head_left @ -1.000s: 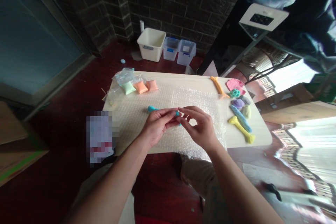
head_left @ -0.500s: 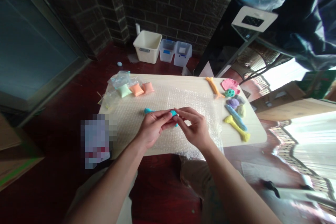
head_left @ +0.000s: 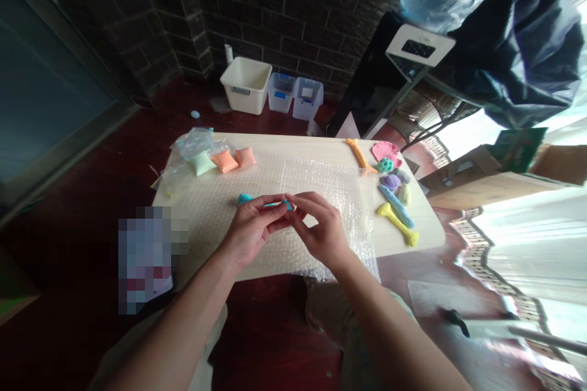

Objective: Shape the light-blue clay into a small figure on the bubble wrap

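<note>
A turquoise piece of modelling clay [head_left: 244, 198] extends past both sides of my left hand [head_left: 254, 226], whose fingers are wrapped round its middle. Its rounded left end sticks out beyond the knuckles, while the other end shows as a small bit between my fingertips. Thumb and forefinger of my right hand [head_left: 321, 226] pinch that right end. Both hands hover over a sheet of bubble wrap [head_left: 316, 180] on the pale table [head_left: 302, 142]. Most of the clay's middle is hidden by my fingers.
To the right lie clay shapes: an orange bone [head_left: 360, 156], a yellow bone [head_left: 398, 224], a blue stick [head_left: 397, 206], a purple lump [head_left: 391, 182] and a pink piece [head_left: 386, 151]. Green and orange clay packets [head_left: 224, 160] are at the back left. Bins [head_left: 247, 85] stand beyond the table.
The whole view has shifted, so table and hands appear further left. My right fingertips keep working the clay's right end, which shows less than half a second ago. My left hand keeps its hold.
</note>
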`<state>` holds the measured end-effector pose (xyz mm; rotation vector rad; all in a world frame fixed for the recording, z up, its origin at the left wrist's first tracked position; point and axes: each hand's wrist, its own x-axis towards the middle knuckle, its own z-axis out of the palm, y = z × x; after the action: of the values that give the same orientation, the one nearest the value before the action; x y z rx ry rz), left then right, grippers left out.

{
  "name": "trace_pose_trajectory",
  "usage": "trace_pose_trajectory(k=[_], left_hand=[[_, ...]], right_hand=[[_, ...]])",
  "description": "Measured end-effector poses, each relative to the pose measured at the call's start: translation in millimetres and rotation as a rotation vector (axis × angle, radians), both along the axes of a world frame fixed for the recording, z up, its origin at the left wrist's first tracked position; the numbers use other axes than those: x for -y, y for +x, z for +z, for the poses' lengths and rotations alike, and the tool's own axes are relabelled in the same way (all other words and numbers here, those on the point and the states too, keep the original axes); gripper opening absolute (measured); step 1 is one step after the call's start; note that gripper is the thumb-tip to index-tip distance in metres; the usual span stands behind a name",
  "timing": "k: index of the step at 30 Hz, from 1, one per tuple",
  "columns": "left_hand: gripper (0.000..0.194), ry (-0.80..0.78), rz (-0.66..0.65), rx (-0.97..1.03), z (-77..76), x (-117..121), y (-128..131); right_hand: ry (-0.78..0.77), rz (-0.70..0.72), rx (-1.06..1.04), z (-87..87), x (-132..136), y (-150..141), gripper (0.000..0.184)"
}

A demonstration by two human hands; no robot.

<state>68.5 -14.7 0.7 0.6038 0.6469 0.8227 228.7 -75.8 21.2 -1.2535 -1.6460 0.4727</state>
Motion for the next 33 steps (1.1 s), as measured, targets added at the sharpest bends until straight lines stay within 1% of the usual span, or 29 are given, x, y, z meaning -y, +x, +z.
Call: trace_pose_trajectory(k=[2, 4, 7, 9, 11, 15, 17, 20, 22, 25, 29, 31, 33], left_hand=[[0.028, 0.032, 0.007, -0.021, 0.0, -0.3, 0.3], [0.024, 0.058, -0.028, -0.068, -0.8, -0.4, -0.6], [0.028, 0.066, -0.061, -0.143, -2.5, 0.0, -2.9], [0.03, 0.056, -0.076, -0.136, -2.7, 0.7, -3.8], [0.029, 0.048, -0.087, -0.086, -1.7, 1.6, -3.5], [0.025, 0.021, -0.053, -0.006, -0.4, 2.2, 0.5], [0.025, -0.001, -0.013, 0.009, -1.2, 1.1, 2.5], [0.026, -0.033, 0.021, 0.033, -2.5, -1.1, 2.9], [0.026, -0.032, 0.006, -0.016, -2.8, -2.1, 1.9], [0.024, -0.013, 0.008, -0.044, -3.7, -2.6, 1.0], [0.03, -0.021, -0.021, -0.05, -4.6, -1.0, 1.7], [0.029, 0.005, -0.041, -0.058, -2.7, 0.5, 1.2], [0.029, 0.025, -0.057, -0.035, 2.4, 2.6, -0.6]], right_hand=[[0.0, 0.02, 0.03, 0.8, 0.6, 1.8, 0.038], [-0.016, 0.039, 0.058, 1.6, 0.8, 4.2, 0.03], [-0.058, 0.018, 0.058, 1.3, 0.1, 7.7, 0.022], [-0.066, -0.013, 0.043, 0.4, -0.9, 9.3, 0.019], [-0.079, -0.039, -0.013, 0.0, -1.8, 9.9, 0.017], [-0.108, -0.031, -0.156, 0.9, -1.9, 7.7, 0.019], [-0.086, -0.009, -0.142, 1.2, -1.2, 5.9, 0.021], [-0.036, -0.019, -0.036, 0.0, 0.1, 4.2, 0.027], [-0.017, -0.033, -0.006, -1.6, 0.6, 4.3, 0.028], [0.022, -0.005, -0.014, -4.0, 0.6, 6.4, 0.029], [0.006, 0.015, 0.007, -3.6, 0.3, 8.0, 0.028], [-0.003, -0.005, -0.014, -1.7, 0.1, 7.9, 0.025], [-0.008, -0.036, -0.038, 1.6, 0.4, 7.5, 0.023]])
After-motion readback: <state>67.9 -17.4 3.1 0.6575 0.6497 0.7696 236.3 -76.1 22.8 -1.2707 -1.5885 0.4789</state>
